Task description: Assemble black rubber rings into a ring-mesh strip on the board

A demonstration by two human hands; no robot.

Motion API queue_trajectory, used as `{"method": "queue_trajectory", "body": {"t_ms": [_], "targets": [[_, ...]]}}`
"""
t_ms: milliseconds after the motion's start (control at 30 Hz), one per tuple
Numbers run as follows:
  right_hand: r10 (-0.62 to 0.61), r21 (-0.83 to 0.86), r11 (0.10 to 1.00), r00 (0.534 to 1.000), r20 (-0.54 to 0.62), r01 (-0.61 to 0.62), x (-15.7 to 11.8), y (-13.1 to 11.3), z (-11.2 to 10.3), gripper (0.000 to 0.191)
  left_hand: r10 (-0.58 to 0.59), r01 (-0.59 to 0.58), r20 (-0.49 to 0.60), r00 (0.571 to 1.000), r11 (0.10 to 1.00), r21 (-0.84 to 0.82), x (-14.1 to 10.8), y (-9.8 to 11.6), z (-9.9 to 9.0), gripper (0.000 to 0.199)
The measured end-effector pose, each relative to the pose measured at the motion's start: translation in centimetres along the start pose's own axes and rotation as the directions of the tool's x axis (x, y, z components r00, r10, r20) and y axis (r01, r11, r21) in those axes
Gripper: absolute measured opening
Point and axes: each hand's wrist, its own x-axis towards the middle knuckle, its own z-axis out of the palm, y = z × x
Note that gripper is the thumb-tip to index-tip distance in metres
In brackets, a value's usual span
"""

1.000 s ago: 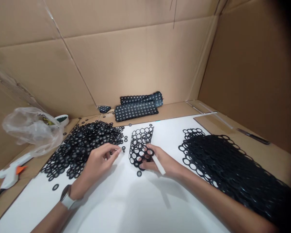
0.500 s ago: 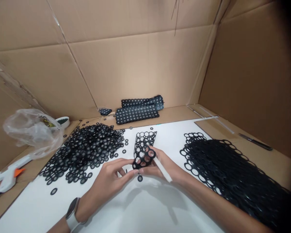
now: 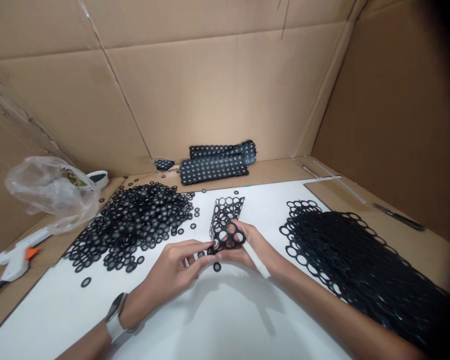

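Observation:
My left hand (image 3: 182, 262), wearing a watch (image 3: 115, 315), pinches the near left edge of a black lattice of joined rings (image 3: 221, 239) between thumb and fingertips. Whether a small ring is also between those fingertips is hard to make out. My right hand (image 3: 245, 245) is closed around the lattice's right side. A white stick (image 3: 258, 261) juts from the right hand toward me. Beyond the hands, a strip of ring lattice (image 3: 228, 205) rests on the white board. One small black washer-like ring (image 3: 217, 267) lies just below the fingertips.
A large heap of small black rings (image 3: 142, 215) lies left, a thick stack of black ring lattices (image 3: 360, 260) right. Finished-looking dotted strips (image 3: 213, 171) lie at the back wall. A glue gun (image 3: 20, 255), plastic bag (image 3: 52, 192), white dish (image 3: 98, 179) and dark pointed tool (image 3: 399, 217) sit around the board's edges.
The view has tipped slightly, so the scene sits a little higher and to the right. The lattice's near end has turned slightly in my hands; both hands keep their hold.

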Motion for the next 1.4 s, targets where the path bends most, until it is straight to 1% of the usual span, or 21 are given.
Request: {"method": "queue_trajectory", "body": {"t_ms": [100, 167, 233, 300, 400, 467, 600, 767, 900, 967, 1067, 1167, 1267, 1400], "targets": [[-0.014, -0.044, 0.999, 0.999, -0.032, 0.013, 0.2, 0.4, -0.3, 0.062, -0.102, 0.104, 0.021, 0.995, 0.988, -0.112, 0.0, -0.1, -0.3, 0.037], [-0.015, -0.094, 0.996, 0.998, -0.068, 0.009, 0.3, 0.4, -0.5, 0.059, -0.114, 0.113, -0.002, 0.993, 0.986, -0.120, 0.1, -0.2, -0.6, 0.036], [-0.009, -0.135, 0.991, 0.997, -0.082, -0.002, 0.3, 0.1, -0.6, 0.057, -0.063, 0.061, -0.014, 0.998, 0.996, -0.068, 0.3, -0.3, -0.9, 0.035], [-0.003, -0.149, 0.989, 0.997, -0.074, -0.008, 0.3, -0.2, -0.6, 0.059, 0.022, -0.022, -0.012, 1.000, 1.000, 0.007, 0.3, -0.2, -1.1, 0.033], [0.008, -0.120, 0.993, 0.996, -0.091, -0.018, 0.3, -0.5, -0.3, 0.065, 0.121, -0.117, -0.032, 0.992, 0.986, 0.116, 0.2, -0.3, -1.2, 0.033], [0.026, -0.103, 0.994, 0.995, -0.098, -0.036, 0.2, -0.3, -0.1, 0.067, 0.154, -0.144, -0.044, 0.987, 0.974, 0.176, 0.1, -0.4, -1.1, 0.035], [0.057, -0.039, 0.997, 0.995, -0.080, -0.060, 0.3, 0.4, 0.2, 0.069, 0.146, -0.137, -0.026, 0.989, 0.968, 0.211, 0.1, -0.6, -0.8, 0.036], [0.020, -0.140, 0.990, 0.998, -0.052, -0.027, 0.2, 0.9, 0.1, 0.060, 0.130, -0.133, 0.025, 0.991, 0.976, 0.175, 0.1, -0.6, -0.6, 0.035], [0.000, -0.098, 0.995, 1.000, -0.024, -0.002, 0.1, 0.8, -0.1, 0.058, 0.141, -0.146, 0.046, 0.989, 0.980, 0.136, -0.1, -0.9, -0.5, 0.025], [0.003, -0.084, 0.996, 1.000, -0.015, -0.004, 0.1, 0.8, -0.2, 0.059, 0.154, -0.159, 0.045, 0.987, 0.979, 0.125, -0.2, -1.2, -0.3, 0.026], [0.015, -0.110, 0.994, 1.000, -0.008, -0.016, 0.0, 0.7, -0.3, 0.061, 0.163, -0.168, 0.052, 0.985, 0.979, 0.112, -0.2, -1.2, -0.1, 0.025], [0.019, -0.145, 0.989, 1.000, -0.012, -0.021, 0.0, 0.6, -0.4, 0.062, 0.136, -0.142, 0.064, 0.989, 0.985, 0.096, -0.1, -0.9, -0.1, 0.025], [0.010, -0.170, 0.985, 1.000, -0.016, -0.012, 0.1, 0.4, -0.2, 0.062, 0.079, -0.082, 0.062, 0.995, 0.995, 0.054, 0.1, -0.4, -0.1, 0.028], [0.029, -0.154, 0.988, 0.999, -0.020, -0.032, 0.0, -0.1, 0.0, 0.063, -0.071, 0.079, 0.086, 0.994, 0.993, -0.091, 0.4, -0.1, -0.1, 0.038]]}}
